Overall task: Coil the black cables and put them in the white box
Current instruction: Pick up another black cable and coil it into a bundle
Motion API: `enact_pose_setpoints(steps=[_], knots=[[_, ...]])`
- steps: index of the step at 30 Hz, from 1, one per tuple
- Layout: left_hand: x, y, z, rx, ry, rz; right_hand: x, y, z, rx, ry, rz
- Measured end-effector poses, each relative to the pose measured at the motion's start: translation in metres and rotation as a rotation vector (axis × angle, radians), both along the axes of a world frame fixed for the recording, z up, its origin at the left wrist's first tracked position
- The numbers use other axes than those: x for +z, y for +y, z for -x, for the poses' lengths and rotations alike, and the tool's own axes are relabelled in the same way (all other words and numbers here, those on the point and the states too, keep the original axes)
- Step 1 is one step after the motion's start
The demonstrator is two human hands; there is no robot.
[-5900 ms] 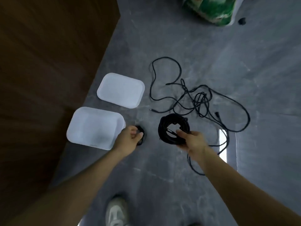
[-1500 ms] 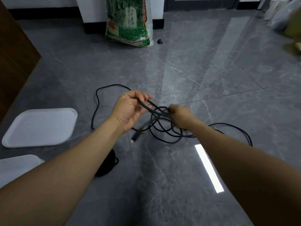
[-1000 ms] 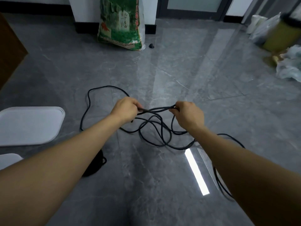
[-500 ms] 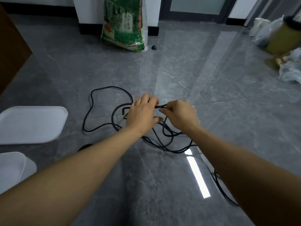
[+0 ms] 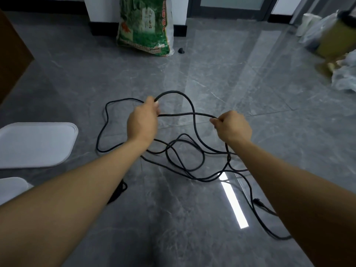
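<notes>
Coiling is barely begun, we judge; our left hand (image 5: 141, 123) and right hand (image 5: 232, 126) each pinch the long loose black rubber cable (image 5: 185, 158), a short stretch taut between them, the rest sprawled on the grey tiled floor (image 5: 212, 74); the white plastic box (image 5: 11, 187) sits cut off at the left edge; a dark bundle (image 5: 117, 191), perhaps a finished coil, hides under our left forearm.

Green printed sack (image 5: 143, 26) vs white wall, small black obj (image 5: 181, 51) beside it, grey tile floor (image 5: 221, 78), plastic bags (image 5: 344, 78) far right
</notes>
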State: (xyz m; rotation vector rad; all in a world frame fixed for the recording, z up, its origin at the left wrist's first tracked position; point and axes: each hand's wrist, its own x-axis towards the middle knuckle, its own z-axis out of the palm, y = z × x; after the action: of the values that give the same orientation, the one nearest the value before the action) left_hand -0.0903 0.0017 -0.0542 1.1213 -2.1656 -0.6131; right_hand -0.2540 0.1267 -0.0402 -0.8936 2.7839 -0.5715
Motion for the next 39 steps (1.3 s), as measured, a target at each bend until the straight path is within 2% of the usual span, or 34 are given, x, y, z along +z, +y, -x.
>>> enact_pose_setpoints(steps=[3, 8, 10, 14, 16, 18, 20, 22, 23, 24, 27, 28, 30, 32, 34, 36, 39], knots=[[-0.009, -0.007, -0.004, 0.098, -0.032, -0.119, -0.006, 0.007, 0.017, -0.172, -0.094, 0.05], [-0.027, -0.023, -0.005, 0.158, -0.021, -0.363, -0.013, 0.025, 0.037, -0.391, -0.238, 0.287], [-0.031, -0.021, 0.0, 0.149, -0.05, -0.42, -0.016, 0.026, 0.034, -0.336, -0.239, 0.342], [-0.037, -0.021, 0.008, 0.163, -0.058, -0.566, -0.015, 0.021, 0.022, -0.014, -0.286, 0.503], [-0.04, -0.019, 0.005, 0.117, -0.167, -0.575, -0.017, 0.019, 0.022, -0.054, -0.324, 0.559], [-0.043, -0.013, 0.002, 0.022, -0.22, -0.506, -0.018, 0.019, 0.026, -0.194, -0.342, 0.53], [-0.04, -0.007, 0.002, -0.086, -0.108, -0.419, -0.02, 0.021, 0.028, -0.258, -0.282, 0.361], [-0.027, -0.003, 0.007, -0.162, 0.132, -0.377, -0.021, 0.021, 0.025, -0.151, -0.167, 0.148], [-0.019, -0.002, 0.01, -0.172, 0.258, -0.367, -0.02, 0.019, 0.021, -0.057, -0.157, 0.105], [-0.011, -0.003, 0.013, -0.164, 0.365, -0.359, -0.018, 0.018, 0.016, 0.034, -0.204, 0.101], [0.004, -0.008, 0.02, -0.082, 0.548, -0.353, -0.007, 0.015, -0.002, 0.232, -0.551, 0.076], [0.006, -0.01, 0.022, -0.047, 0.578, -0.365, -0.006, 0.015, -0.006, 0.3, -0.606, 0.004], [0.006, -0.015, 0.023, 0.016, 0.595, -0.413, -0.01, 0.018, -0.01, 0.433, -0.567, -0.126], [0.0, -0.017, 0.023, 0.001, 0.5, -0.474, -0.012, 0.019, -0.009, 0.474, -0.418, -0.113], [-0.007, -0.01, 0.023, -0.051, 0.205, -0.422, -0.012, 0.019, -0.003, 0.378, -0.38, -0.007], [-0.01, 0.008, 0.019, -0.107, -0.011, -0.24, -0.01, 0.019, 0.005, 0.275, -0.416, 0.123], [-0.006, 0.034, 0.012, -0.25, -0.018, 0.043, -0.006, 0.016, 0.008, 0.194, -0.554, 0.282]])
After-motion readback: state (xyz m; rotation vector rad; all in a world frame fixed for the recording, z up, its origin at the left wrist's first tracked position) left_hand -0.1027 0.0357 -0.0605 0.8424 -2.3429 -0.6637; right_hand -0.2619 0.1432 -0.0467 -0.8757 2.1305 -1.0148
